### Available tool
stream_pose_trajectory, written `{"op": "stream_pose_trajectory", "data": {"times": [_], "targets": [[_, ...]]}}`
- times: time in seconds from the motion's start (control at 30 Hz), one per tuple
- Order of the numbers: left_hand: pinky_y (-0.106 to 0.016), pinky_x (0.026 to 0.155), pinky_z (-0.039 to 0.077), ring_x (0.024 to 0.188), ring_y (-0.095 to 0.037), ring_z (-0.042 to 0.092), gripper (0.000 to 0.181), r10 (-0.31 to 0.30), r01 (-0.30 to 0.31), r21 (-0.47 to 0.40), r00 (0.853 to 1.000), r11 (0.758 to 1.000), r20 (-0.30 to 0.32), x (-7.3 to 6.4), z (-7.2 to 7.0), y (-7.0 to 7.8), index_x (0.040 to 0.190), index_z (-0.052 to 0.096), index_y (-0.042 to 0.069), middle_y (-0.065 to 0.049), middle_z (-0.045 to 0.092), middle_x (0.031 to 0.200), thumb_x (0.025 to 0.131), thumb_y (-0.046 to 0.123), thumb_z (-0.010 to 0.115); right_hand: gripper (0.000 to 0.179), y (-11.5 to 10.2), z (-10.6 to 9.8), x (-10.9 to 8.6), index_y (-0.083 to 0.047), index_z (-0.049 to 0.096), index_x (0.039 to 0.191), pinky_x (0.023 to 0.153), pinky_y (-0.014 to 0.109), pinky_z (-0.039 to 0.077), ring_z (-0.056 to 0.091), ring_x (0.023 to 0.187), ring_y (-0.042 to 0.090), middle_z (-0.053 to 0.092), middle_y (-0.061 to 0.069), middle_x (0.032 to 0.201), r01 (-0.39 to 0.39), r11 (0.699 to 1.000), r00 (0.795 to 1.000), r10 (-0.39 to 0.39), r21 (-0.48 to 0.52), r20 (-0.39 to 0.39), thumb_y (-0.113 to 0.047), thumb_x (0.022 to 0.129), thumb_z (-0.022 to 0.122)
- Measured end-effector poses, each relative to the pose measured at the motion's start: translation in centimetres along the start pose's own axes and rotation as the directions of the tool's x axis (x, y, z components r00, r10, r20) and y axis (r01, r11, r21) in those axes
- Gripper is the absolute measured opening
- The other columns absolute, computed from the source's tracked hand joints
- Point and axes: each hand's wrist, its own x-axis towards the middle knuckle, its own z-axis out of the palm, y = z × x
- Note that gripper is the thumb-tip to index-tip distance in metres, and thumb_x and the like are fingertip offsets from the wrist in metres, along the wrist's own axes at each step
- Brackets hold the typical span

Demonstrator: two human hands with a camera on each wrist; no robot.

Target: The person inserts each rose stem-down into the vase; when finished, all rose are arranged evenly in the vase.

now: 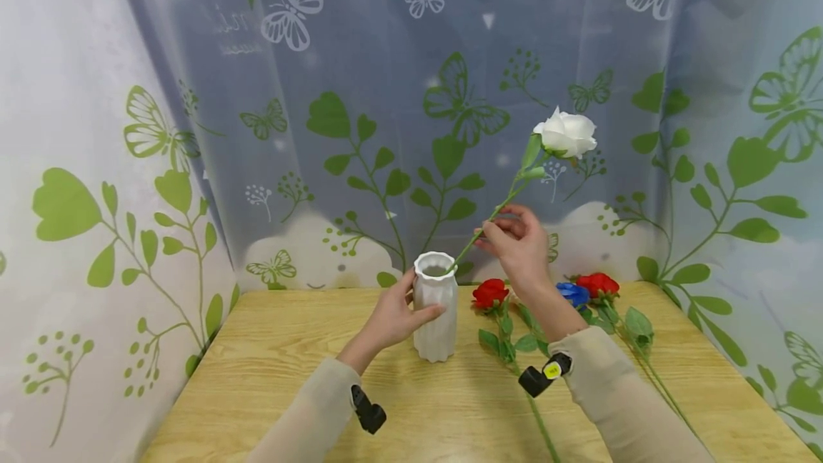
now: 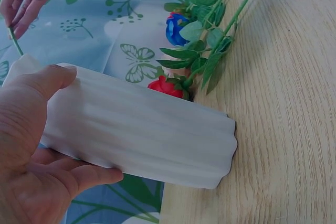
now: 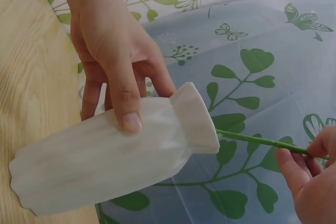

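Vase (image 1: 436, 331): white, upright on the surface (image 1: 289, 377).
Left hand (image 1: 393, 314): grip wrapped round the vase's upper part, seemingly to steady it.
White rose (image 1: 567, 134): slanting, bloom high, stem's lower end at the vase's mouth.
Right hand (image 1: 519, 247): grip pinching its stem, probably to control the angle.
Red roses (image 1: 491, 293), blue rose (image 1: 571, 294): lying to the right, apparently within reach.

Curtained tabletop workspace, room type indeterminate. Butterfly-printed fabric (image 1: 373, 56) encloses a wood-grain table (image 1: 270, 384) at left, back and right.
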Motion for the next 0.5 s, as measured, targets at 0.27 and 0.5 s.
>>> {"op": "stream_pose_trajectory", "data": {"times": [0.27,0.5], "targets": [[-0.056,0.119,0.047,0.145,-0.034,0.052,0.079,0.002,-0.002,0.004,1.0,1.0,0.002,0.1,0.1,-0.1,0.161,0.04,0.014,-0.013,0.055,0.156,0.094,0.019,0.082,0.029,0.3,0.4,-0.2,-0.005,0.055,0.121,0.076,0.03,0.067,0.075,0.08,0.012,0.066,-0.004,0.086,0.018,1.0,0.999,-0.017,0.021,-0.037,0.007,0.097,0.065],[-0.057,0.117,0.047,0.144,-0.034,0.053,0.078,0.017,-0.017,0.007,1.0,1.0,0.0,0.1,-0.1,-0.2,0.161,0.04,0.014,-0.014,0.055,0.155,0.095,0.02,0.082,0.033,2.7,1.3,-0.9,-0.001,0.05,0.127,0.079,0.029,0.067,0.075,0.079,0.013,0.065,-0.003,0.086,-0.129,0.992,0.991,0.128,0.008,0.037,0.006,0.099,0.065]]}}
